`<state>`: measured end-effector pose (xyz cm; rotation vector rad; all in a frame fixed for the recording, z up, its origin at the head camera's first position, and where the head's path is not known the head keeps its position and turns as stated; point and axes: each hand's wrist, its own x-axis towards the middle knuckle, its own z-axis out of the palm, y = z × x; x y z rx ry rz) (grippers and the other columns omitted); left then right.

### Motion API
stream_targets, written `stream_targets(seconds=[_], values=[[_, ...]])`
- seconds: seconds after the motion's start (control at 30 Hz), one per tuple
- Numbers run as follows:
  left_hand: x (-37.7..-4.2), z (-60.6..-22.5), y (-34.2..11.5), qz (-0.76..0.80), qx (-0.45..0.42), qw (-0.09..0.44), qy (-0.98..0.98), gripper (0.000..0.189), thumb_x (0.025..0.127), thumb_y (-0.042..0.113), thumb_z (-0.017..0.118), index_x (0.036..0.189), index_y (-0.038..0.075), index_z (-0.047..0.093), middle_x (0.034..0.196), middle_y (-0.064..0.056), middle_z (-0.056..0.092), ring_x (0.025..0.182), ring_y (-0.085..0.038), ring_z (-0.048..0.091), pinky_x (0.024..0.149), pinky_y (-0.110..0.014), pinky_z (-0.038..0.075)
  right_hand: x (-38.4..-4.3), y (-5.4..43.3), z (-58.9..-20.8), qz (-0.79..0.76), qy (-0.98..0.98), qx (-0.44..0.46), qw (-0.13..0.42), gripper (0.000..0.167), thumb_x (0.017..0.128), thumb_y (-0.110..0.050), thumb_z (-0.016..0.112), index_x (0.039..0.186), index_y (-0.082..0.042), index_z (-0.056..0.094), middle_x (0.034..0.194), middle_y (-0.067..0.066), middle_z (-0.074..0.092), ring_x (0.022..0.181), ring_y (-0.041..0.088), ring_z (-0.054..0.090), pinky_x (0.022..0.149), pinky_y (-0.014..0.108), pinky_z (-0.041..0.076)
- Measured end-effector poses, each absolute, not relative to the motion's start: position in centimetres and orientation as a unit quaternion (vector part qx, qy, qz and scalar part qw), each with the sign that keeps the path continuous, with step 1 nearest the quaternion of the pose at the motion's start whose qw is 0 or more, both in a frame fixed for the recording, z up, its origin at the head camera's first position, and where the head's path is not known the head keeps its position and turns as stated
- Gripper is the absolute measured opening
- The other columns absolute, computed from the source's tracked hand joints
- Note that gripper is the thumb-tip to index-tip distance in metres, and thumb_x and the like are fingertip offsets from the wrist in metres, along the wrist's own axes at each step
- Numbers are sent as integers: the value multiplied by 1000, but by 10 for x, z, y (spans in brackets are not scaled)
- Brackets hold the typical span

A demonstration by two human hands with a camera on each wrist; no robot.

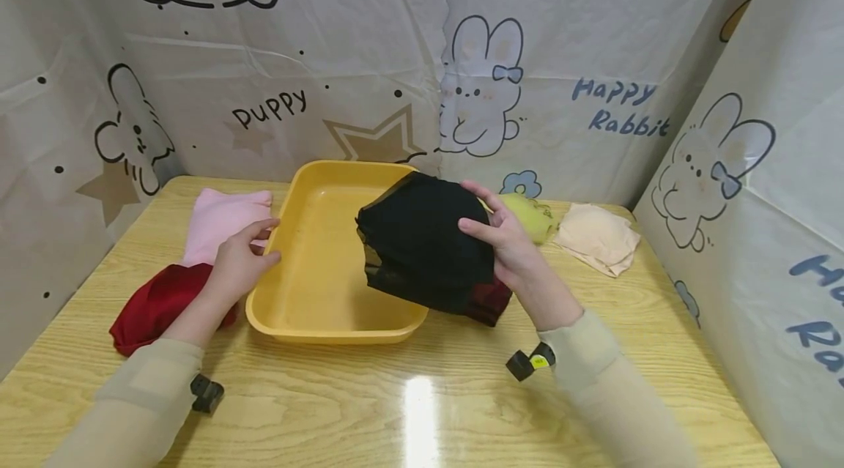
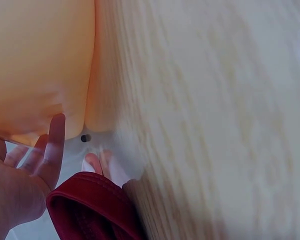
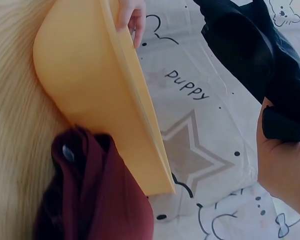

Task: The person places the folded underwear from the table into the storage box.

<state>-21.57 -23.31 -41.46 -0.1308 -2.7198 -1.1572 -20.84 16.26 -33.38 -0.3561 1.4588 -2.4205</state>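
Observation:
My right hand (image 1: 511,244) holds a black garment (image 1: 425,244), a soft, thin piece with a ragged sheer edge, over the right side of a yellow basin (image 1: 303,285). Thumb and fingers lie on its right side; in the right wrist view the black garment (image 3: 245,50) hangs with folds round the hand. My left hand (image 1: 240,259) grips the basin's left rim between thumb and fingers. Its fingers (image 2: 55,145) lie along the outer wall in the left wrist view. The basin floor that shows is bare, and the black garment covers its right part.
A red cloth (image 1: 161,303) and a pink cloth (image 1: 224,223) lie left of the basin. Right of it are a maroon cloth (image 1: 489,301), partly hidden, a yellow-green cloth (image 1: 530,217) and a beige folded cloth (image 1: 598,237). Printed curtains (image 1: 382,50) stand behind the wooden table (image 1: 330,409).

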Motion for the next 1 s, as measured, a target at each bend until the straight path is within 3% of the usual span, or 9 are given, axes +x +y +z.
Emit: stream_targets(seconds=[0.53,1.0], values=[[-214,-412,-230,-389,-37,88,-916,53,82,4,63,133,2,51,115,-24,59,90,-33,59,72,-29,48,-217,120,-349,-848,497,-103,149,52,91,5,53,136,-20,45,123,7,58,101,19,64,81,32,55],[-214,-412,-229,-387,-27,90,-917,53,81,2,64,133,2,51,114,-24,59,90,-33,58,69,-25,47,-228,90,-370,-821,540,-85,164,53,88,2,59,133,-23,49,122,7,58,96,19,66,79,34,55]])
